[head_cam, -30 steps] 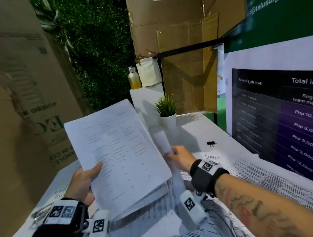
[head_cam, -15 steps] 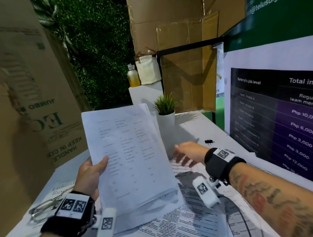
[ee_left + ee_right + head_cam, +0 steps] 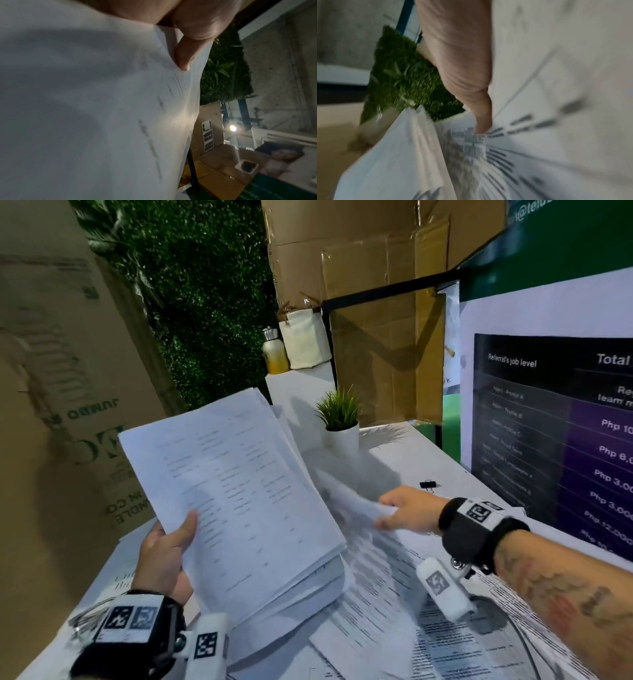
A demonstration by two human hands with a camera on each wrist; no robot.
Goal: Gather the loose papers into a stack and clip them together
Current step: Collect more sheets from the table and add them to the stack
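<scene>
My left hand (image 3: 168,546) grips a stack of printed papers (image 3: 233,494) by its left edge and holds it tilted above the table, thumb on the top sheet. In the left wrist view the thumb (image 3: 187,54) presses on the stack of papers (image 3: 85,108). My right hand (image 3: 400,511) pinches the corner of a single loose sheet (image 3: 346,498), blurred, just right of the stack. The right wrist view shows a finger (image 3: 481,115) on the printed sheet (image 3: 539,121). A small black binder clip (image 3: 428,484) lies on the white table (image 3: 411,446) behind my right hand.
More printed sheets (image 3: 404,611) lie spread over the table under my hands. A small potted plant (image 3: 340,422) stands at the back of the table. A large poster board (image 3: 555,422) stands on the right, cardboard boxes (image 3: 61,405) on the left. A bottle (image 3: 274,354) sits on a ledge behind.
My right hand let go of one sheet at the stack, reached right over the table, and now lifts another sheet toward the stack. The stack in my left hand shifted slightly.
</scene>
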